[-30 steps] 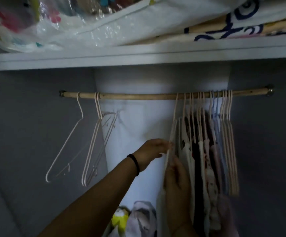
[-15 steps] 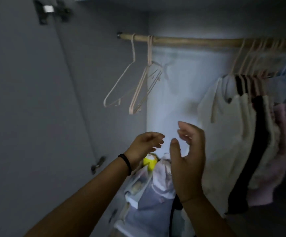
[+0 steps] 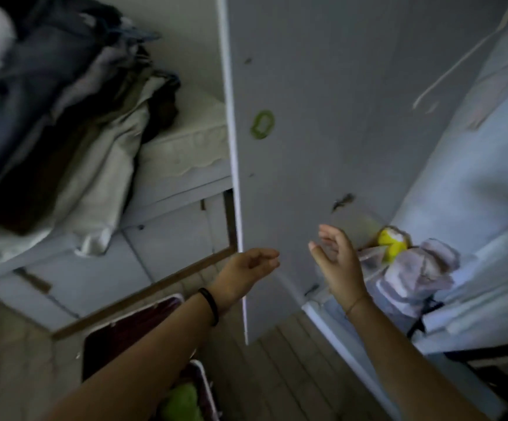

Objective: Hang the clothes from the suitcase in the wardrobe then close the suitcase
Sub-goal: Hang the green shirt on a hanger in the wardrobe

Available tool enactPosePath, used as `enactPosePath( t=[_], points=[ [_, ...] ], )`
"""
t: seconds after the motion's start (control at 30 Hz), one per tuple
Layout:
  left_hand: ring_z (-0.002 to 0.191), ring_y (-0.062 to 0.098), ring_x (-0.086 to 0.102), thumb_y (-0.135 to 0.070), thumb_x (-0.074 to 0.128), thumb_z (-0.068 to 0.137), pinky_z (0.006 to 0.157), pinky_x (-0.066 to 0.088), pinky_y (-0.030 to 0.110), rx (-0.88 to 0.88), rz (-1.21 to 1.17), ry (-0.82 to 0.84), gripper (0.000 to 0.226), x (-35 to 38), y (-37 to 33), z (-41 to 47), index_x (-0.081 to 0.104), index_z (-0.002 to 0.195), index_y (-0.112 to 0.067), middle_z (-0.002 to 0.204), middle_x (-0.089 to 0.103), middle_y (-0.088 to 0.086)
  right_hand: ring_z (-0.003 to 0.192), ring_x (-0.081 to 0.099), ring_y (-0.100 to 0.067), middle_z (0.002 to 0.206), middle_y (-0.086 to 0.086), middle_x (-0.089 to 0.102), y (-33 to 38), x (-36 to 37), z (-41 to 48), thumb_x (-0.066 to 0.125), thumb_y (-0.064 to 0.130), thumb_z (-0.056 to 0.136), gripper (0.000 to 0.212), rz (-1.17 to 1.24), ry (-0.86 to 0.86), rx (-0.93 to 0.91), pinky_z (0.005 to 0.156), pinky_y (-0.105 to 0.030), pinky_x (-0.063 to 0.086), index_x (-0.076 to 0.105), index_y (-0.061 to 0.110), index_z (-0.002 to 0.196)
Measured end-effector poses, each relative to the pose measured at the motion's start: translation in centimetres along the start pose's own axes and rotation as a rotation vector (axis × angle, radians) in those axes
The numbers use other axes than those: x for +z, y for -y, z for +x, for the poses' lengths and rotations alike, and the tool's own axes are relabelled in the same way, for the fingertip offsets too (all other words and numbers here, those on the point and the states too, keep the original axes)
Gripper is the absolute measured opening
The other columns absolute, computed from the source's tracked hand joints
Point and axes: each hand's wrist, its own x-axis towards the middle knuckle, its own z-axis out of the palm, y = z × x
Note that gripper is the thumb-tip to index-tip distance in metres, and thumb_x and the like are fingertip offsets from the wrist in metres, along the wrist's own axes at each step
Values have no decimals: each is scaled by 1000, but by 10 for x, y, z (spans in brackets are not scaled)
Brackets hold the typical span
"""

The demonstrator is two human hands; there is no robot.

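The left hand (image 3: 251, 266) and right hand (image 3: 337, 261) are hovering empty, fingers relaxed, before the wardrobe door (image 3: 307, 117), and should probably be reaching down into the open suitcase (image 3: 125, 332) on the floor, lifting pieces out singly.

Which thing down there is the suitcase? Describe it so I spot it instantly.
Find the white wardrobe door in the middle, then drop to the floor left of its bottom corner. The suitcase lies there under the left forearm: dark maroon with a pale rim, a lime-green item inside, unlike the pale floor around it.
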Motion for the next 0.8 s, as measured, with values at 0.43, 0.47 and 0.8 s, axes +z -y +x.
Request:
enactPosePath(
  t=[0.43, 0.47, 0.8],
  points=[
    [90, 7, 65, -15, 63, 89, 79, 50, 14, -281, -153, -384, 16, -141, 152, -199, 66, 99, -26, 98, 71, -1, 111, 52, -14, 122, -1, 55, -8, 220, -118, 62, 17, 89, 38, -43, 496, 121, 98, -29, 42, 52, 13, 125],
    [90, 4, 66, -17, 63, 89, 78, 50, 12, -314, -173, -417, 15, -145, 167, -210, 66, 101, -26, 100, 71, -2, 111, 52, -15, 122, -2, 55, -16, 236, -124, 62, 17, 88, 39, -52, 540, 134, 97, -28, 42, 51, 12, 125],
    [89, 4, 63, -21, 57, 94, 69, 47, 9, -662, -390, -686, 19, -137, 393, -281, 62, 112, -18, 102, 69, -1, 106, 53, -13, 116, -4, 55, -163, 386, -219, 67, 28, 85, 42, -185, 906, 253, 91, -28, 46, 52, 16, 122]
  ],
)
